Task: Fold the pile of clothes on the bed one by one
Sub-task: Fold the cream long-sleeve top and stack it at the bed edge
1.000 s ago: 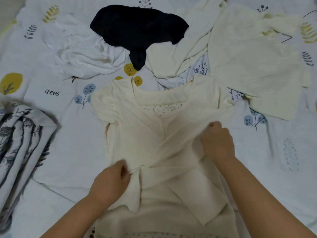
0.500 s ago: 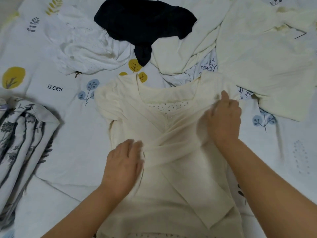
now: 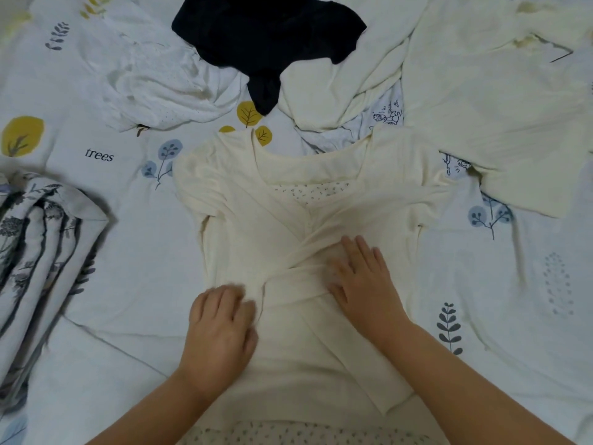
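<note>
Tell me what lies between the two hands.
Head view: only the cream top itself, its crossed sleeves, lies between the left hand and right hand.

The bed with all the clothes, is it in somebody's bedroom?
Probably a bedroom at home. A printed bed sheet covers everything, a folded quilt lies beside it, and loose clothes like the cream top are spread out.

The right hand (image 3: 362, 277), which a second ago pinched the cream top's (image 3: 298, 200) sleeve up near the shoulder, now lies flat with fingers spread on the crossed sleeves at the middle of the garment. The left hand (image 3: 221, 322) has slid back toward the lower left edge and presses there, fingers blurred.
</note>
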The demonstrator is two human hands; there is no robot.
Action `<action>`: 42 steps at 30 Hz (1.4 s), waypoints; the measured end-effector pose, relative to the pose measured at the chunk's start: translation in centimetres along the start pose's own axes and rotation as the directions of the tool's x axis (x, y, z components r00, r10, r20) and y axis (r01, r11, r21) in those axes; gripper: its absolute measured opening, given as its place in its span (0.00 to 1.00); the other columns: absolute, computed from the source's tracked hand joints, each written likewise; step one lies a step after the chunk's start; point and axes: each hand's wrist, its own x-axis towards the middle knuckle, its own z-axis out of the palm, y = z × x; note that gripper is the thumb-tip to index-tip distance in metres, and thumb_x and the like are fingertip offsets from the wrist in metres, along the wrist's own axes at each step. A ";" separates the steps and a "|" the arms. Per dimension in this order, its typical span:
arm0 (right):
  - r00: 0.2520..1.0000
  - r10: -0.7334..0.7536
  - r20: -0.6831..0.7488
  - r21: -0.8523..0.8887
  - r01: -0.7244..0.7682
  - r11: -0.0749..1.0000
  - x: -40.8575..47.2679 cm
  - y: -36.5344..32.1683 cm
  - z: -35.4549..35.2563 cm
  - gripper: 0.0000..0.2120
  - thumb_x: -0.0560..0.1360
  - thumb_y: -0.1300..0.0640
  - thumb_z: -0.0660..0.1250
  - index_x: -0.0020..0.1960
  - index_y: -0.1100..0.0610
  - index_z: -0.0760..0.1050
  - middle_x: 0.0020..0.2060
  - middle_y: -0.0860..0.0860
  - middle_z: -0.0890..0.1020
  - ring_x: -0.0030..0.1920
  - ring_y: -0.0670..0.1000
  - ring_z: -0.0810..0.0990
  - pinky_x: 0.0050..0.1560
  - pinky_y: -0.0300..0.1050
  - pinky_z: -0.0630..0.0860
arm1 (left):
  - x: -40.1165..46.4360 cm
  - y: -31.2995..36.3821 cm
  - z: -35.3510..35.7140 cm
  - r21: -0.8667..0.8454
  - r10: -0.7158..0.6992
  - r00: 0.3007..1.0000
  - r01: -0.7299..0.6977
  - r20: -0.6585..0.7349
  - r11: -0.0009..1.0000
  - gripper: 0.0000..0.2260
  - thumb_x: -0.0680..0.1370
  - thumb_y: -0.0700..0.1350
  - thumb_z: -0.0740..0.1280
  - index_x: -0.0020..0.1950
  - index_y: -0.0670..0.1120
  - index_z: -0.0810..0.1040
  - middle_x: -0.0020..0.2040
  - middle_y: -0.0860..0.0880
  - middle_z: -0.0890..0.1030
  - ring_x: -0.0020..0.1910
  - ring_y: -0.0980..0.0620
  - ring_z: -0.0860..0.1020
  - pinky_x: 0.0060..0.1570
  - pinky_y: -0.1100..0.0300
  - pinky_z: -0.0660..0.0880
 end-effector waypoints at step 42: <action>0.918 0.124 0.376 -0.127 -0.081 0.989 -17.9 4.0 -1.6 0.50 0.69 0.74 0.56 0.68 0.43 0.24 0.67 0.48 0.24 0.67 0.50 0.22 0.72 0.47 0.37 | -8.8 -5.4 -2.4 0.028 0.163 0.839 -0.207 0.519 0.978 0.47 0.71 0.36 0.66 0.71 0.52 0.29 0.70 0.47 0.26 0.70 0.43 0.27 0.64 0.56 0.24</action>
